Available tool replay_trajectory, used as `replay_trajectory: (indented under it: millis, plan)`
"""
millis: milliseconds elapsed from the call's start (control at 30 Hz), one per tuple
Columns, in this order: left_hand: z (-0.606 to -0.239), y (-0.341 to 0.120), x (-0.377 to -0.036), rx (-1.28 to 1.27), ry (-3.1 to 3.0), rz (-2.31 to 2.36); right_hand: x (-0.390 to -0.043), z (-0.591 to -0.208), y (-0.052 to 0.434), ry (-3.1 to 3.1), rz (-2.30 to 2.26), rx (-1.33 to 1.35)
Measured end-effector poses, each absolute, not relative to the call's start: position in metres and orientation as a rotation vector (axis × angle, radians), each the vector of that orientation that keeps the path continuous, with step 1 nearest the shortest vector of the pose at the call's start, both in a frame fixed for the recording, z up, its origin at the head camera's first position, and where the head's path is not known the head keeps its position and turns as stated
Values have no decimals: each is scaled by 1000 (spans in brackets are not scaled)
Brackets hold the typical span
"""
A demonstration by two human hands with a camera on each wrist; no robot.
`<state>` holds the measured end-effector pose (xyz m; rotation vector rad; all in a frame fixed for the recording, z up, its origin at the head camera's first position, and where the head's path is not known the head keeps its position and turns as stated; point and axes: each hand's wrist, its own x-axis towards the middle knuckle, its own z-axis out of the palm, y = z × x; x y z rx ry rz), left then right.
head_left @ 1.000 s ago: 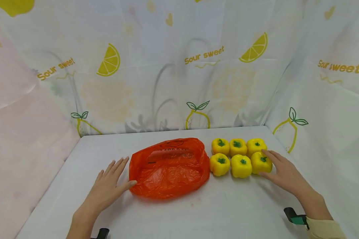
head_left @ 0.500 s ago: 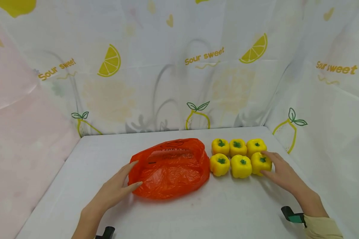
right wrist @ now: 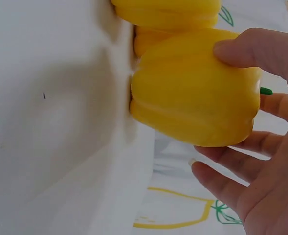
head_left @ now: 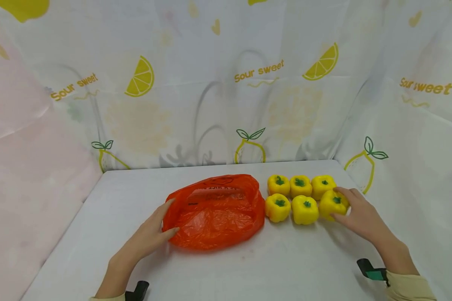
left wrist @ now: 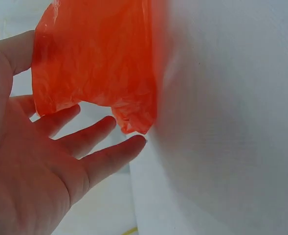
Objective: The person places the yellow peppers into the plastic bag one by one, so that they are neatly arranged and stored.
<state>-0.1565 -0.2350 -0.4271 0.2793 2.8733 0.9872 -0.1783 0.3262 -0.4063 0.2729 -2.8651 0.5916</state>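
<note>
An orange-red plastic bag (head_left: 215, 221) lies on the white table with its wide mouth facing me. My left hand (head_left: 146, 237) is at its left edge, thumb and forefinger at the rim. In the left wrist view the other fingers (left wrist: 87, 139) spread straight beside the bag (left wrist: 95, 54). On the right, my right hand (head_left: 363, 219) holds the front-right yellow bell pepper (head_left: 328, 207) between thumb and fingers. In the right wrist view the thumb presses one side of that pepper (right wrist: 192, 93), with fingers on the far side; it leans slightly.
Several other yellow bell peppers with green stems stand in two rows right of the bag, such as the front middle pepper (head_left: 304, 211) and the back left pepper (head_left: 277, 184). Lemon-printed cloth (head_left: 196, 104) hangs around the white table (head_left: 226, 276).
My left hand has moved right to the bag's rim, its fingers drawn closer together. My right hand has closed on the front-right bell pepper, which has shifted slightly right and tilted.
</note>
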Motion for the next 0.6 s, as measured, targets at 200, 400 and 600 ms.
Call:
replay_trajectory:
  millis: [200, 400, 600]
  plan:
    - [-428, -233, -158, 254, 2865, 1007, -176, -396, 322, -2809, 562, 309]
    - [-429, -231, -159, 257, 2869, 1026, -176, -385, 317, -2724, 525, 362]
    - [-430, -232, -159, 249, 2849, 1051, -180, -372, 308, -2656, 497, 414]
